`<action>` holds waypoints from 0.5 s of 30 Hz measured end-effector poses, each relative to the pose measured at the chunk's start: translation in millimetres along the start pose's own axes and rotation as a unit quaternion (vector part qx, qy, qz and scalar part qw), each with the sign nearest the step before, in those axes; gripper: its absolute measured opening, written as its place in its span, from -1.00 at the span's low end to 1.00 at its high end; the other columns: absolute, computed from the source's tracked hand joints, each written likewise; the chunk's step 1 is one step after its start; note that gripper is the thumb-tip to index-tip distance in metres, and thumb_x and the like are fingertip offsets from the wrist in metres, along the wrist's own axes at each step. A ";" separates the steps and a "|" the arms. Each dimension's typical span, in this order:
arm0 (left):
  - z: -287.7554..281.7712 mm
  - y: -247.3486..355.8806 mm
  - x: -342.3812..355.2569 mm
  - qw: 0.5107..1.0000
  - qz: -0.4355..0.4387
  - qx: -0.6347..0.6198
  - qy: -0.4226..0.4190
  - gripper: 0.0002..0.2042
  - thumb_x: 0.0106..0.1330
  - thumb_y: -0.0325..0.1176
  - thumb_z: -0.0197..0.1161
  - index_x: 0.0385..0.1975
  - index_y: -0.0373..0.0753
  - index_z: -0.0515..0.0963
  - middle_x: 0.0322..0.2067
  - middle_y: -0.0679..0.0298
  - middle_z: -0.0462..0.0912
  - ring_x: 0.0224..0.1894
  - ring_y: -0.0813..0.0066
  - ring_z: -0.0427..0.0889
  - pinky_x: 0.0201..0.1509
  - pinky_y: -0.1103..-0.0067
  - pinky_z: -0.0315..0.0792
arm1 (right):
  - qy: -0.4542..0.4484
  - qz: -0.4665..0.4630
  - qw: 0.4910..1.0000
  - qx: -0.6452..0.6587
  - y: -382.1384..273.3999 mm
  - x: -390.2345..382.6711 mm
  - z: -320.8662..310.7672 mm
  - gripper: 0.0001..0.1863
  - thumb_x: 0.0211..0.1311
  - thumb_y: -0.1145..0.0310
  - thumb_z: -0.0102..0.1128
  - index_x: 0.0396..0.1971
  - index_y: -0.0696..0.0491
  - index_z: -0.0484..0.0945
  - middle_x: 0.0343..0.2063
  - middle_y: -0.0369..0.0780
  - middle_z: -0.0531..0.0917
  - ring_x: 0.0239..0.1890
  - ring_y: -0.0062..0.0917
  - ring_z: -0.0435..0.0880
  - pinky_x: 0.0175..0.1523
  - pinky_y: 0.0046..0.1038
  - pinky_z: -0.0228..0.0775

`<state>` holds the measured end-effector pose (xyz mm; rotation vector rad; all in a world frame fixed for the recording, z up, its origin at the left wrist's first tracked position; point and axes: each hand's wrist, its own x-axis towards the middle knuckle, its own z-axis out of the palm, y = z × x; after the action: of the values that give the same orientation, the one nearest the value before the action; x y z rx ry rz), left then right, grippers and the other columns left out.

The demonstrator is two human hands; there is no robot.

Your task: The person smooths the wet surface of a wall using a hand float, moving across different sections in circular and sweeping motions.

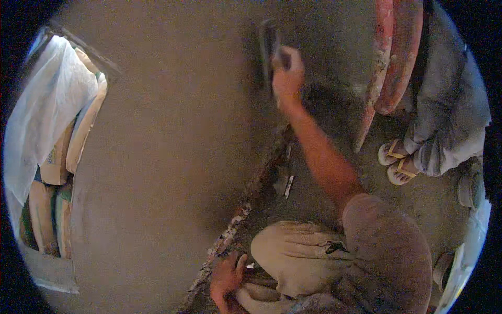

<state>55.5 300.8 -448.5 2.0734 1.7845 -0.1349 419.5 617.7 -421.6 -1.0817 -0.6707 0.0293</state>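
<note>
My right arm reaches up and away across the broad brown plastered surface (151, 146). In my right hand (289, 78) is a dark, narrow plastering trowel (269, 44), gripped by its handle and held against the surface; motion blurs its outline. Low in the view, my left hand (227, 277) hangs beside my bent knee (282, 246), close to the rough, crumbling lower edge (235, 222) of the plaster. Its fingers are loosely bent and apart, and I see nothing in them.
At left, an opening holds cardboard boxes (55, 162) partly draped with white plastic sheeting (47, 89). A person in grey trousers (444, 89) and yellow-strapped flip-flops (400, 170) is at the right. Long, worn red pieces (400, 57) stand between that person and my arm.
</note>
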 end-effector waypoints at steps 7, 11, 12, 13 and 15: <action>-9.7 8.8 9.3 0.997 -0.038 -0.038 -0.051 -0.52 0.49 0.09 0.03 0.11 -0.17 0.54 -0.10 -0.16 0.68 0.00 -0.22 0.63 0.08 0.05 0.49 | -0.040 0.163 0.984 0.063 36.3 92.3 8.1 -0.68 0.32 0.37 0.32 0.03 0.09 0.57 -0.10 -0.19 0.68 -0.02 -0.39 0.60 0.08 -0.31 0.43; 6.4 -8.3 12.2 1.000 -0.011 -0.026 -0.009 -0.53 0.50 0.09 0.00 0.13 -0.15 0.53 -0.12 -0.16 0.68 -0.02 -0.22 0.64 0.06 0.04 0.49 | -0.105 0.158 0.981 0.031 13.9 45.3 23.5 -0.70 0.34 0.38 0.29 0.03 0.08 0.58 -0.04 -0.17 0.68 0.01 -0.39 0.60 0.13 -0.33 0.41; 4.5 -7.2 12.3 0.999 -0.037 -0.007 -0.033 -0.53 0.51 0.09 -0.02 0.14 -0.15 0.52 -0.14 -0.16 0.68 -0.02 -0.21 0.64 0.06 0.04 0.50 | -0.113 0.126 0.985 0.038 -1.1 19.6 27.0 -0.70 0.35 0.39 0.28 0.04 0.08 0.57 -0.02 -0.17 0.67 0.03 -0.38 0.60 0.15 -0.32 0.40; 4.7 -4.6 16.2 0.996 -0.056 0.015 -0.064 -0.52 0.52 0.09 -0.04 0.15 -0.15 0.51 -0.15 -0.16 0.69 -0.02 -0.21 0.64 0.07 0.04 0.50 | -0.127 0.095 0.987 0.029 -6.0 -4.6 21.4 -0.68 0.33 0.40 0.28 0.05 0.08 0.56 0.00 -0.15 0.66 0.06 -0.34 0.60 0.17 -0.30 0.39; 8.8 -14.9 22.9 0.994 -0.047 0.012 -0.099 -0.51 0.52 0.10 -0.05 0.16 -0.16 0.50 -0.15 -0.16 0.69 -0.01 -0.21 0.64 0.08 0.04 0.49 | -0.153 0.013 0.988 0.023 -29.9 -58.5 13.1 -0.65 0.29 0.43 0.30 0.07 0.08 0.54 0.02 -0.10 0.64 0.11 -0.27 0.59 0.22 -0.26 0.38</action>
<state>46.8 320.4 -467.6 1.9180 1.7671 -0.3760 356.9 593.8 -421.9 -1.0512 -0.9264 0.2360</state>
